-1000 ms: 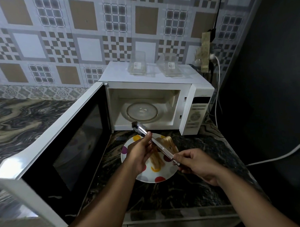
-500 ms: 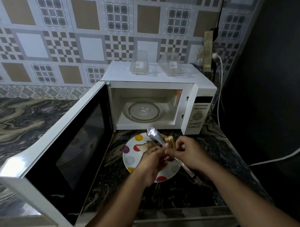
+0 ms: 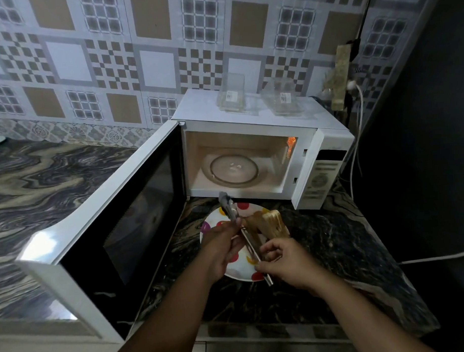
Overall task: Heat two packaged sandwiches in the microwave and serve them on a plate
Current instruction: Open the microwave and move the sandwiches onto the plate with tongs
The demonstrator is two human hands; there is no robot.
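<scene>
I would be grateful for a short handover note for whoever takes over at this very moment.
Left hand: grips the metal tongs mid-shaft.
Right hand: pinches the tongs near their lower end.
Sandwiches: both out of their packs, on the dotted plate in front of the microwave.
Done: microwave door open, turntable bare; two empty packs on top.
Left: put the tongs down, shut the door.

Wall (image 3: 156, 65) tiled in grey, white, brown checker patterns; patterned border strip (image 3: 66, 130) along base. Dark swirled marble surface (image 3: 41, 182). Dark wall (image 3: 421, 143) at right; white cable (image 3: 439, 258) trailing across. Dim light.
</scene>
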